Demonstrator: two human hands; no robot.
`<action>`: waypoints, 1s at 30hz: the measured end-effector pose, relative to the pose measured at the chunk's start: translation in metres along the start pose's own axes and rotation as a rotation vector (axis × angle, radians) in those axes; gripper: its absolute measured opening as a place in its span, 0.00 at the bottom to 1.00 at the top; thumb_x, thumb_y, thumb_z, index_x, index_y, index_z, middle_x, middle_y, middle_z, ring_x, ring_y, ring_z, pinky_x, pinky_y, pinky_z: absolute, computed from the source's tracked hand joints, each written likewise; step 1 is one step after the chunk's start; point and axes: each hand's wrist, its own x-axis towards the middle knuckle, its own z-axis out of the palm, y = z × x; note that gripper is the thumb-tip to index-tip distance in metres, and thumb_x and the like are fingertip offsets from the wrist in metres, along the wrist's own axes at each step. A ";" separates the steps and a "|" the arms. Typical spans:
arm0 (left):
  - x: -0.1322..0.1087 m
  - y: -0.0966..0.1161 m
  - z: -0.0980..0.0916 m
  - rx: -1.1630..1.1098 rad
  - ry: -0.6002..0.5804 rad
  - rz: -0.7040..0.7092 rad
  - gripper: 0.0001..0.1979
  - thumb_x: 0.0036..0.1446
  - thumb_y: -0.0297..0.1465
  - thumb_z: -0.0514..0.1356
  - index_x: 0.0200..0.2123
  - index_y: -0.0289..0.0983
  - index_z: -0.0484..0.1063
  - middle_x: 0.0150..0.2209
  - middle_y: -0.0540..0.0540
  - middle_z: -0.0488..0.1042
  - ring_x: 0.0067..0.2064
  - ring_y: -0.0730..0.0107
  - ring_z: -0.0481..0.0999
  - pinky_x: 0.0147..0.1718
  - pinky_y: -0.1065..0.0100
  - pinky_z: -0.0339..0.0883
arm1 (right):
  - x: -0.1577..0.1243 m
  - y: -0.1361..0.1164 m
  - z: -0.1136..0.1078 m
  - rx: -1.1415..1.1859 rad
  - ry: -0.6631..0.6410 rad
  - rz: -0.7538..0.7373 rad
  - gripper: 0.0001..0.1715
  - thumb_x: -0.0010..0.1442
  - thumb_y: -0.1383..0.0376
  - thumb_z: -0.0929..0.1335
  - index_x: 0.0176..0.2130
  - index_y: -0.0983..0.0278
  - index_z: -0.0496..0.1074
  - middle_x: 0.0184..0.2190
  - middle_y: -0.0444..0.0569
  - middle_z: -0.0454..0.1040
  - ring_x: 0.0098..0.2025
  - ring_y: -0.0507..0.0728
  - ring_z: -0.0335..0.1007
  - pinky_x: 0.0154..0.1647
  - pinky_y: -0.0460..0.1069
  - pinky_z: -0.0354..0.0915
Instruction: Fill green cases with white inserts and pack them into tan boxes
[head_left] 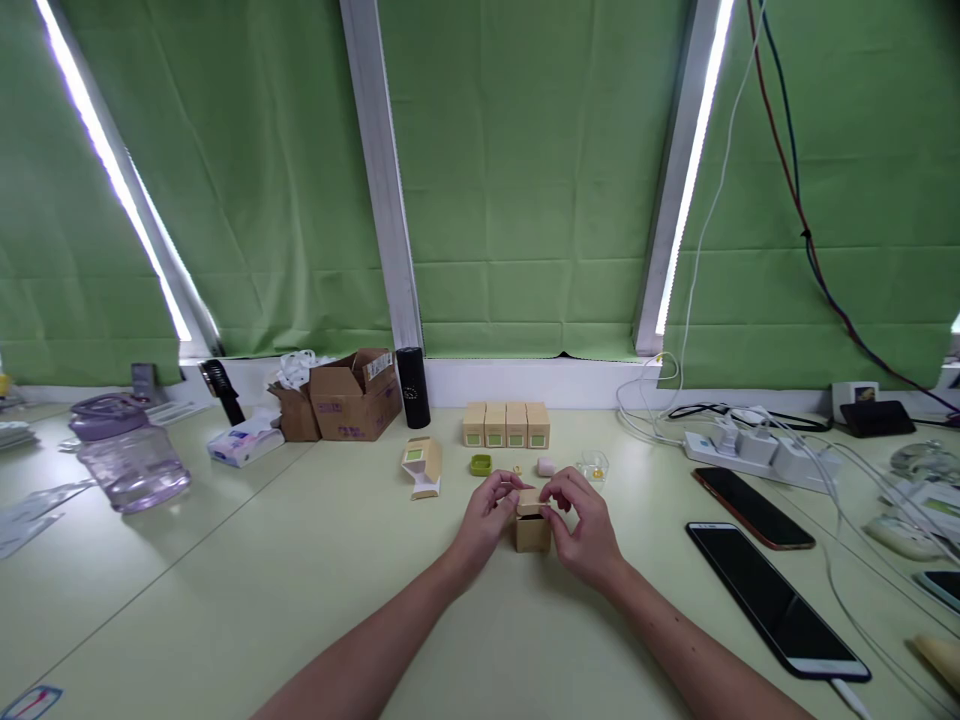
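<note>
A small brown cardboard box (533, 537) stands upright on the table between my hands, its lid flap raised partway. My left hand (484, 525) holds the box's upper left side, fingers bent against it. From the other side, my right hand (589, 530) pinches the right edge of the lid flap. What is inside the box is hidden. Just beyond my hands lie a small green tray-like container (481, 465), a pale pink cylinder (546, 467), a tiny yellow piece (517, 469) and a clear plastic piece (593, 466).
Several matching small boxes (506, 425) stand in a row behind. An opened carton (421, 465) lies to their left. Farther left are a larger cardboard box (352, 400), a black cylinder (413, 388) and a water jug (131, 455). Phones (776, 600) and a power strip (761, 455) with cables occupy the right.
</note>
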 end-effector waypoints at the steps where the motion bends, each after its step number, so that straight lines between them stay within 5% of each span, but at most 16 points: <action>1: 0.000 -0.001 0.000 0.007 0.001 0.006 0.19 0.57 0.48 0.65 0.40 0.40 0.71 0.41 0.44 0.75 0.44 0.61 0.74 0.45 0.64 0.66 | 0.000 0.000 0.000 -0.005 -0.004 -0.006 0.03 0.60 0.67 0.67 0.36 0.58 0.69 0.35 0.50 0.69 0.33 0.58 0.64 0.34 0.54 0.64; 30: 0.002 -0.010 -0.004 0.109 -0.040 0.081 0.15 0.57 0.41 0.65 0.44 0.40 0.72 0.48 0.40 0.75 0.55 0.53 0.73 0.55 0.56 0.66 | -0.003 0.000 -0.002 -0.082 -0.067 -0.130 0.07 0.56 0.71 0.67 0.32 0.58 0.70 0.32 0.48 0.68 0.34 0.60 0.68 0.33 0.53 0.63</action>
